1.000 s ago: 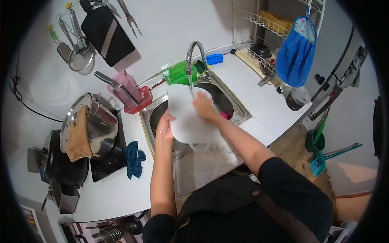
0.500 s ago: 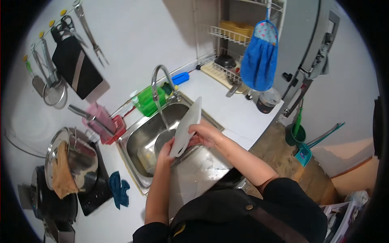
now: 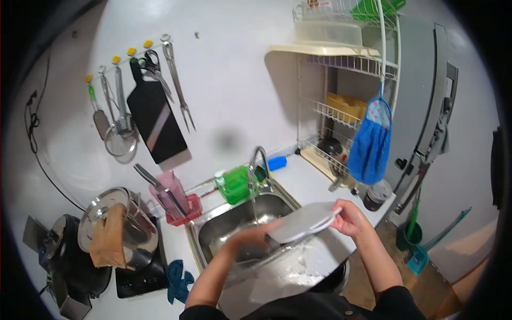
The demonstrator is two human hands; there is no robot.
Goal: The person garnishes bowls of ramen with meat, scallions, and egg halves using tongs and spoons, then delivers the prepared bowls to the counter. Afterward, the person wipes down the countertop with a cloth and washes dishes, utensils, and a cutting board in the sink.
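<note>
A flat white cutting board [image 3: 301, 221] is held tilted above the front right of the steel sink [image 3: 200, 242]. My right hand [image 3: 349, 217] grips its right end, fingers at the edge. My left hand [image 3: 252, 238] is smeared by motion at the board's left end, over the basin; whether it touches the board is unclear. A thin stream of water runs from the curved faucet [image 3: 258, 154] into the basin, left of the board. Something inside the basin is mostly hidden by my left hand and arm.
Behind the sink sits a green container [image 3: 234, 185]; a pink holder [image 3: 170, 194] with utensils stands left. A lidded pot [image 3: 141, 248] and a dark blue cloth [image 3: 178, 281] are further left. A blue hand towel [image 3: 370, 152] hangs from the rack at right.
The view has tilted up, showing more wall and rack. The board has turned from steeply upright to flatter, its far end swinging right. My right hand has shifted to its right end.
</note>
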